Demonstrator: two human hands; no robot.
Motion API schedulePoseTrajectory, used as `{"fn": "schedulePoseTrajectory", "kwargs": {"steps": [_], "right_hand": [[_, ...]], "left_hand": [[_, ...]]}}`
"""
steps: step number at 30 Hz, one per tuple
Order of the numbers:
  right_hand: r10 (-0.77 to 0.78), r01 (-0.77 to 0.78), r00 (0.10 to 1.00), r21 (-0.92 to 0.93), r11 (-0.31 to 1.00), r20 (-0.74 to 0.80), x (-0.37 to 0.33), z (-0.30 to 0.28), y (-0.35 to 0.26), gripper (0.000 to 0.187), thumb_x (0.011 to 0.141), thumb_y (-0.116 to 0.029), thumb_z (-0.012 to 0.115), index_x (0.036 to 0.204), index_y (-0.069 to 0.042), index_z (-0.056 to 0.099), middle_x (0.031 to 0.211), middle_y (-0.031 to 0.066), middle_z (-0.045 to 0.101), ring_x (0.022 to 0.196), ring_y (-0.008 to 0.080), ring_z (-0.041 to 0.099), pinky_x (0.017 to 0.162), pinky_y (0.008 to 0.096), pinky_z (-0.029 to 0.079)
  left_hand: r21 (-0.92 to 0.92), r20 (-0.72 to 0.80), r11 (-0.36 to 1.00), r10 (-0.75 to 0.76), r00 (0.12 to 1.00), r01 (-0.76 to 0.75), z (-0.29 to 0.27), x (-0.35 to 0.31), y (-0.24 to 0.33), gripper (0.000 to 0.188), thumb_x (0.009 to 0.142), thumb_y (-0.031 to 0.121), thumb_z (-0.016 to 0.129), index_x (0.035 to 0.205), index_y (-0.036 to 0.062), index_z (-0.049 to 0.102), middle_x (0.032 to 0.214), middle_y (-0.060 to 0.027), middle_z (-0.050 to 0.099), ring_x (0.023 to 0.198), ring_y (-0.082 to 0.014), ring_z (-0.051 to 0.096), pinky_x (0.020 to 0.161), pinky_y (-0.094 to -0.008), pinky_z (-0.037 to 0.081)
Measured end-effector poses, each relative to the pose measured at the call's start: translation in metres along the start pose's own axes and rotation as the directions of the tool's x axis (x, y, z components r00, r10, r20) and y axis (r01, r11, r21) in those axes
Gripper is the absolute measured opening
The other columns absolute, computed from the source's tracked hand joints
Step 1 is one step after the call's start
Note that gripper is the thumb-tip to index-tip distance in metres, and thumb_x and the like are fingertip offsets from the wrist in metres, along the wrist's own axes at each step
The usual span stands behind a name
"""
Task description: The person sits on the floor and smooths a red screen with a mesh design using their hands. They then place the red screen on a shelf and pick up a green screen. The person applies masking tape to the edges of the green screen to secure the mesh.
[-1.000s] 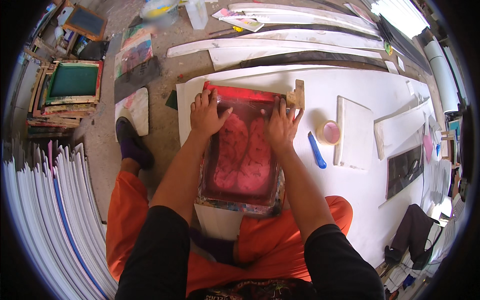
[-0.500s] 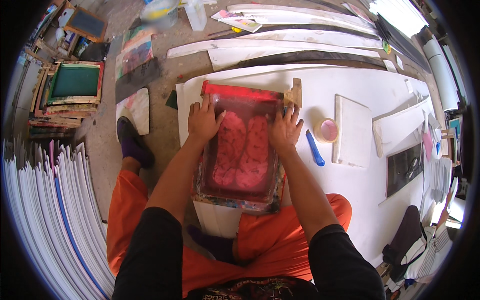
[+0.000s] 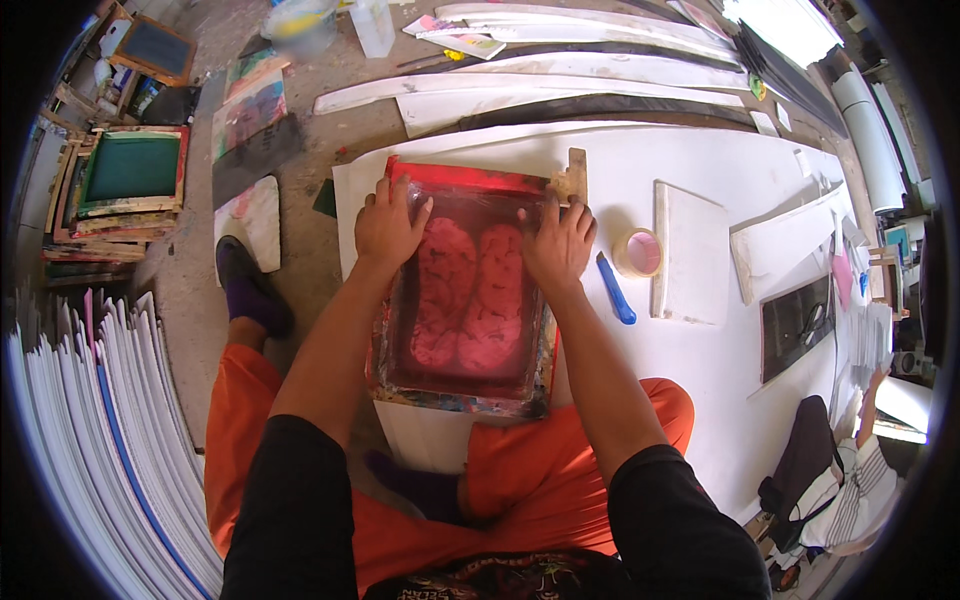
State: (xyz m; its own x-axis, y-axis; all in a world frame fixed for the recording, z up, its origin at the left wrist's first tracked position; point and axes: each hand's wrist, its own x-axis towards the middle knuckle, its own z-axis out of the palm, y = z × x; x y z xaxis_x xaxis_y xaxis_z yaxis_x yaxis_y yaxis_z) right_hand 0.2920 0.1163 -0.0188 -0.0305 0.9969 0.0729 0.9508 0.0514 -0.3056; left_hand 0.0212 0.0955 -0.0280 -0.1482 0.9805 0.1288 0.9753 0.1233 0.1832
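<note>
Two hands lie flat and apart on one printing frame (image 3: 462, 290): my left hand (image 3: 388, 222) at its far left corner, my right hand (image 3: 558, 242) at its far right, pinning it to the white sheet (image 3: 700, 160) before my knees. If either palm slides, the print could smear (ink looks wet, I think). Beside it: one blue knife (image 3: 615, 290), one tape roll (image 3: 638, 252).

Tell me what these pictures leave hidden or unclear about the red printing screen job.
Head view only:
- Sheet under the screen printing frame: covered by the frame and red ink.
- Squeegee: only its wooden end shows beyond the right hand.
- Left hand: palm pressed down, so what is beneath it is unseen.
- Frame's near edge: forearms partly cover its corners.
- Tape roll: too small to tell how much remains.
</note>
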Motion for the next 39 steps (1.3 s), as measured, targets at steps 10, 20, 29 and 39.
{"fn": "schedulePoseTrajectory", "kwargs": {"steps": [10, 20, 29, 39], "right_hand": [[-0.197, 0.193, 0.980, -0.258, 0.947, 0.010, -0.021, 0.017, 0.012, 0.079, 0.102, -0.058, 0.051, 0.166, -0.017, 0.029, 0.174, 0.0193, 0.015, 0.162, 0.0368, 0.012, 0.127, 0.0607, 0.017], [-0.227, 0.340, 0.929, -0.430, 0.837, 0.292, -0.039, 0.023, -0.016, 0.093, 0.105, -0.068, 0.032, 0.163, 0.004, 0.025, 0.171, 0.0171, 0.029, 0.162, 0.0320, 0.014, 0.129, 0.0594, 0.001], [-0.367, 0.616, 0.786, -0.582, 0.530, 0.498, 0.005, -0.021, -0.014, 0.062, 0.107, -0.044, 0.044, 0.151, -0.001, 0.050, 0.160, 0.0204, 0.044, 0.156, 0.0376, 0.028, 0.129, 0.0604, 0.012], [-0.094, 0.045, 0.988, -0.352, 0.935, -0.123, 0.007, 0.015, -0.011, 0.060, 0.092, -0.034, 0.062, 0.146, -0.009, 0.056, 0.161, 0.0225, 0.039, 0.148, 0.0386, 0.038, 0.112, 0.0634, 0.037]], "left_hand": [[0.179, -0.077, 0.975, 0.150, 0.986, -0.134, 0.021, -0.061, 0.002, 0.072, 0.102, 0.058, 0.052, 0.160, 0.0160, 0.043, 0.167, -0.0151, 0.035, 0.143, -0.0390, 0.044, 0.117, -0.0603, 0.033], [0.400, 0.220, 0.835, 0.313, 0.924, -0.378, -0.011, -0.102, -0.009, 0.092, 0.097, 0.077, 0.040, 0.158, 0.0078, 0.045, 0.165, -0.0097, 0.042, 0.161, -0.0330, 0.015, 0.129, -0.0579, 0.003], [0.179, 0.155, 0.922, 0.317, 0.936, -0.342, -0.005, -0.111, -0.026, 0.099, 0.095, 0.078, 0.043, 0.158, 0.0004, 0.043, 0.167, -0.0142, 0.036, 0.161, -0.0359, 0.015, 0.129, -0.0587, 0.008], [0.067, 0.168, 0.955, 0.274, 0.947, -0.288, -0.006, -0.110, -0.020, 0.099, 0.096, 0.075, 0.045, 0.156, -0.0031, 0.042, 0.169, -0.0159, 0.030, 0.161, -0.0382, 0.014, 0.128, -0.0595, 0.016]]}}
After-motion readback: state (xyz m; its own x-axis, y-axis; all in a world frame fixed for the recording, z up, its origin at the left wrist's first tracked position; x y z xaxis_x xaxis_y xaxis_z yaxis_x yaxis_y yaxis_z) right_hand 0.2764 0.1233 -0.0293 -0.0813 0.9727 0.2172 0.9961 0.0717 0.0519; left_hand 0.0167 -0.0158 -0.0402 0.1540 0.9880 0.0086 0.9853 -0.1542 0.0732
